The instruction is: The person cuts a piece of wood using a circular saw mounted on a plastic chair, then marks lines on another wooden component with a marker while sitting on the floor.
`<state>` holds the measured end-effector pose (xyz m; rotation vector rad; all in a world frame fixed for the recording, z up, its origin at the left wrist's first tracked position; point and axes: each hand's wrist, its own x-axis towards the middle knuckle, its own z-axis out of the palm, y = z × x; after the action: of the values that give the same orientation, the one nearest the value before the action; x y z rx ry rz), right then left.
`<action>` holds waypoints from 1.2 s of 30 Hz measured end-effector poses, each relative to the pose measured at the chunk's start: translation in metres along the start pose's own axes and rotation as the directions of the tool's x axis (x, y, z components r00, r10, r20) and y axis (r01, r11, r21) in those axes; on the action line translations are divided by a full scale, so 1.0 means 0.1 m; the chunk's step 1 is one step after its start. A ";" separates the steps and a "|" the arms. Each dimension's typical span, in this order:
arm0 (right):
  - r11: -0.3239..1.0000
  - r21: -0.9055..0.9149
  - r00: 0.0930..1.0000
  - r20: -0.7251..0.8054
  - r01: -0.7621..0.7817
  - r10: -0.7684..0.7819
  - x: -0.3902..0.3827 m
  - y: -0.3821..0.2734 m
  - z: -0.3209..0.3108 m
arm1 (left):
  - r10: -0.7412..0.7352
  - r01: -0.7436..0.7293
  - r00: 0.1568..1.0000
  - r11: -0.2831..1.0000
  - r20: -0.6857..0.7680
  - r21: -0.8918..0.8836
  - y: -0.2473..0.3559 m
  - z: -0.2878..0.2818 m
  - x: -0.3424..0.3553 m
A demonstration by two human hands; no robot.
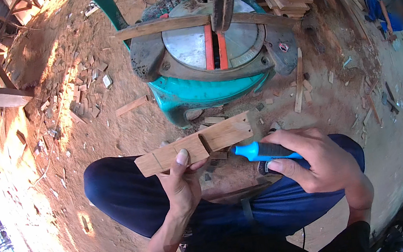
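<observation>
My left hand grips a short wooden board, thumb on top and fingers underneath. The board tilts up to the right. A dark notch crosses it near the middle, thin lines mark its left half, and small holes show at its right end. In my right hand is a blue handheld tool with a black grip, my fingers wrapped around it. Its tapered blue end points left, below the board's right half and apart from it. The exact kind of tool cannot be made out.
Ahead stands a miter saw on a teal plastic chair, a wooden strip lying across it. Offcuts litter the dirt floor. Stacked wood lies behind the saw. A person in blue is at the far right.
</observation>
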<state>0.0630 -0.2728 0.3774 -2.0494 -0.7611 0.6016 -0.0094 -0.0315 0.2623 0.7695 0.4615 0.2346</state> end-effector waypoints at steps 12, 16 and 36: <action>0.998 -0.041 0.953 -0.299 0.046 -0.056 0.05 0.12 0.27 | -0.067 0.049 0.996 0.961 0.059 0.271 -0.13 0.02 -0.02; 0.858 -0.501 0.934 -0.240 0.116 -0.266 0.14 0.15 0.33 | -0.152 0.101 0.986 0.879 0.074 0.465 -0.15 -0.04 -0.06; 0.896 -0.420 0.869 -0.380 0.143 -0.317 0.17 0.16 0.25 | -0.065 0.059 0.998 0.972 0.017 0.226 -0.20 0.04 -0.02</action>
<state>0.0635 -0.2541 0.3481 -2.2757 -0.8802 -0.1735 -0.0085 -0.0481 0.2513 0.9776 0.4935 0.1152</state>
